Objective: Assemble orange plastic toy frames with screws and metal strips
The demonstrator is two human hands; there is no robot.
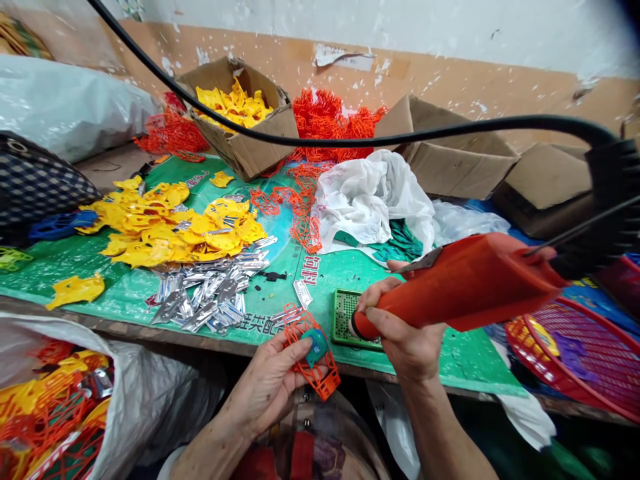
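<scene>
A green printed sheet (470, 353) covers the workbench (135, 328). On its left lie heaped yellow plastic pieces (150, 230), silver metal strips (205, 293) piled just nearer. A green perforated tray (344, 312) sits near; farther back are a white plastic bag (363, 193), orange openwork frames (333, 120) and a cardboard box (267, 147).

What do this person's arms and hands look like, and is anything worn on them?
The left hand and right hand are ungloved, with no watch or bracelet visible. The left forearm is bare up to what looks like a pale sleeve edge; the right forearm is bare as far as it shows.
</scene>
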